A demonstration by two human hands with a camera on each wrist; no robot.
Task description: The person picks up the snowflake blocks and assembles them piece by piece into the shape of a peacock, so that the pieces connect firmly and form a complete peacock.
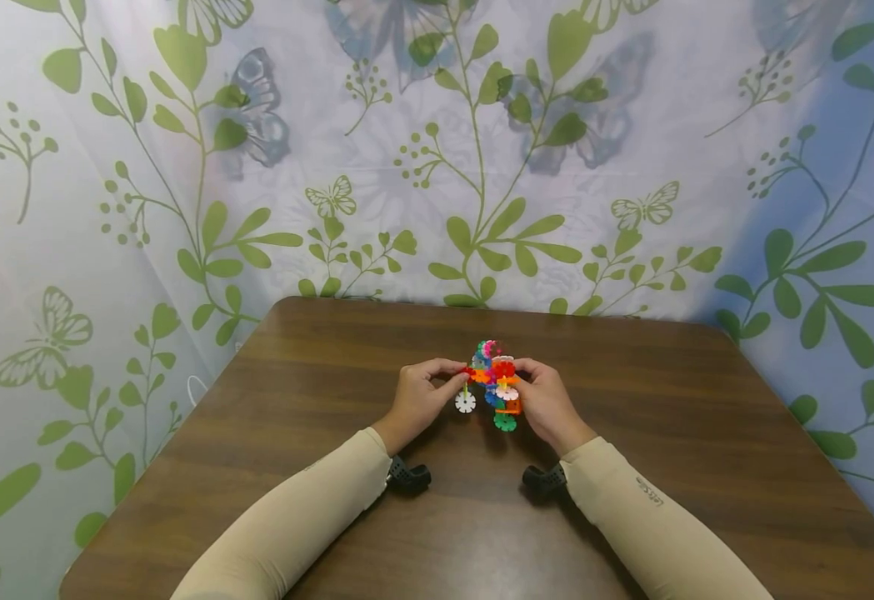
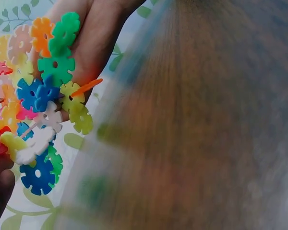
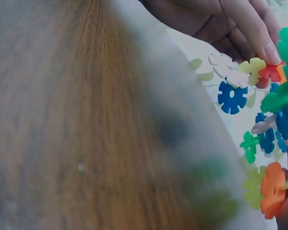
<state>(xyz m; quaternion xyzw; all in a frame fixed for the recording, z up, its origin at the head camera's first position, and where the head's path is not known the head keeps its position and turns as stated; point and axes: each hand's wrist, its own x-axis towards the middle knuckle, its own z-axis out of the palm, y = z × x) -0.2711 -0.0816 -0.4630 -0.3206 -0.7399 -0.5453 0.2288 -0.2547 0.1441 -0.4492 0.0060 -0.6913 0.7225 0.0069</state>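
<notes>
A multicoloured build of interlocking notched plastic discs [image 1: 492, 377] is held up between the two hands above the table. With thumb and fingertips, my left hand [image 1: 423, 396] pinches a red disc [image 3: 270, 73] on the build's left side. A yellow disc [image 3: 252, 70] and white discs [image 3: 225, 67] join on beside it, with a blue disc [image 3: 232, 97] below. From the right, my right hand [image 1: 551, 406] grips the build, its fingers partly hidden behind the pieces. Green discs [image 2: 56, 70] and an orange disc [image 2: 42, 36] overlap that hand in the left wrist view.
The brown wooden table [image 1: 317, 500] spreads under both arms. Behind it hangs a curtain [image 1: 422, 167] printed with leaves and butterflies. Dark wrist devices [image 1: 409, 477] hang below both sleeve cuffs, close over the tabletop.
</notes>
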